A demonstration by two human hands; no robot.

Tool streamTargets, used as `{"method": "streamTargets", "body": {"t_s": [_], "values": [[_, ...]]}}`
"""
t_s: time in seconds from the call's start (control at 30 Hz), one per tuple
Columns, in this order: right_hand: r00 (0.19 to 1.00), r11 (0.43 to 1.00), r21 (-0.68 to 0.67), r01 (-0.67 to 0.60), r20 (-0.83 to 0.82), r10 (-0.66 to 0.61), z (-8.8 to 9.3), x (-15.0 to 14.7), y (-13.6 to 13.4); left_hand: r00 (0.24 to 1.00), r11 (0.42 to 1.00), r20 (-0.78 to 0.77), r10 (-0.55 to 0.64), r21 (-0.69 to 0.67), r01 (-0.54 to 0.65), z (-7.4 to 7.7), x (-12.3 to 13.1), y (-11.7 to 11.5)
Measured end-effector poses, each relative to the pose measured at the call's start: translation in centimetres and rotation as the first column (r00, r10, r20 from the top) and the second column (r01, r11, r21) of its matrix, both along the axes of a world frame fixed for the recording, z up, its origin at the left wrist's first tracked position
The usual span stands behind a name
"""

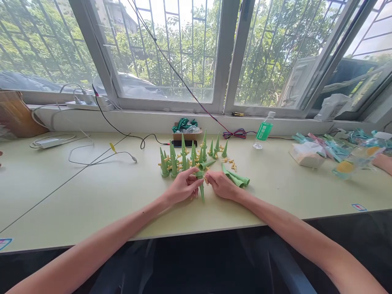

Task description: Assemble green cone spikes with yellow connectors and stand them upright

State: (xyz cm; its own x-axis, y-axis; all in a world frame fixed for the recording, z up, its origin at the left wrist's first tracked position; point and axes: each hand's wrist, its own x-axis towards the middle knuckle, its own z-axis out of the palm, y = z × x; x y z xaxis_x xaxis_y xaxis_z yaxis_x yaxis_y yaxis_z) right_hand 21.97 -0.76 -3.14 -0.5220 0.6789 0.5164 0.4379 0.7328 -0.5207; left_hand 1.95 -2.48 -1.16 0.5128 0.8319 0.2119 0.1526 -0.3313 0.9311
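As it points down, green cone (202, 192) pinched in left hand (183, 186) grip, right hand (222, 185) apparently clenched on yellow piece (206, 179).

Near the middle of the surface (92, 196), close to its front edge: single cone (201, 190), pinched between left hand (183, 188) and right hand (222, 185), tip toward the near edge. Just behind the hands, cluster of upright cones (173, 163); to its right, beside the right hand, lying cones (237, 178). Behind the cluster, phone (183, 143), then cardboard box (185, 130) against the wall. Right of the box, coiled cable (234, 133), then water bottle (263, 130). Far left, charger (50, 142). Far right, heap of packets (330, 151) beside another person's hand (382, 163).
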Motion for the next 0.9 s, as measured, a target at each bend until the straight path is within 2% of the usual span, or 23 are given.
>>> {"method": "streamTargets", "body": {"t_s": [0.27,0.7,0.9], "values": [[0.999,0.999,-0.044,0.026,-0.024,-0.027,0.1,-0.1,0.0,0.999,0.999,0.044,0.029,-0.038,-0.028,0.2,0.2,0.0],[0.993,0.990,-0.141,0.020,-0.108,-0.036,1.3,-0.1,-0.8,0.986,0.991,0.134,0.099,-0.108,-0.084,1.4,0.3,-0.2],[0.995,0.994,-0.105,0.015,-0.099,-0.025,1.1,0.1,-0.6,0.981,0.984,0.169,0.100,-0.160,-0.073,1.6,0.2,-0.2]]}}
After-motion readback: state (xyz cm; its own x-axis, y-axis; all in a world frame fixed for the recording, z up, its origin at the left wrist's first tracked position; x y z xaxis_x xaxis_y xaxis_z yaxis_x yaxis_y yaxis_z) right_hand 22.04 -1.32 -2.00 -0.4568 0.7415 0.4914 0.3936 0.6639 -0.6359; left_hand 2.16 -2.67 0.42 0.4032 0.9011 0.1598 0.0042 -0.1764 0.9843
